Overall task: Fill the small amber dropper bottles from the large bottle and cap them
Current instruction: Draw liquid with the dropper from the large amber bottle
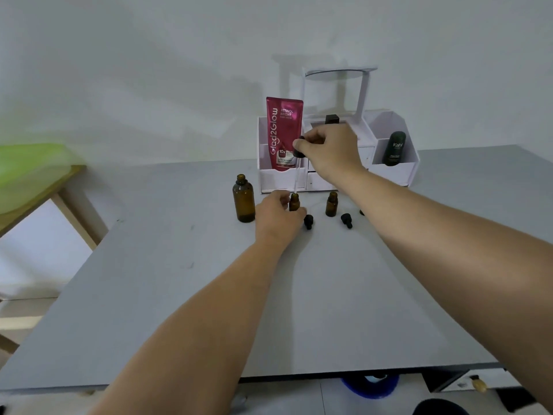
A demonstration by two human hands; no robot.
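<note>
Head view, the only one: the right hand [327, 151] is up high, thumb and fingers pinching the black bulb of a dropper [299, 148], its glass tube pointing down to the mouth of a small amber bottle [294, 202]. The left hand [278, 215] has its fingers curled round that bottle, steadying it on the grey table [179, 295]. The risk is the narrow neck: if the tube tip drifts off centre, a squeeze would probably send liquid down the outside of the bottle and onto the fingers. The large bottle [244, 199] stands uncapped just left of the left hand, so a sideways nudge from the knuckles could tip it. The right forearm crosses above the second small bottle [331, 204], also open, and a drop of the arm could knock it over. Two loose caps [308, 221] [346, 220] lie just near of the bottles and could roll if brushed. On the far side, the white organiser [389, 172] with its pink tube [284, 133] sits close behind the work, so there is little room that way. Toward the person there is a broad stretch of bare tabletop, and the left and near edges are well apart from everything.
</note>
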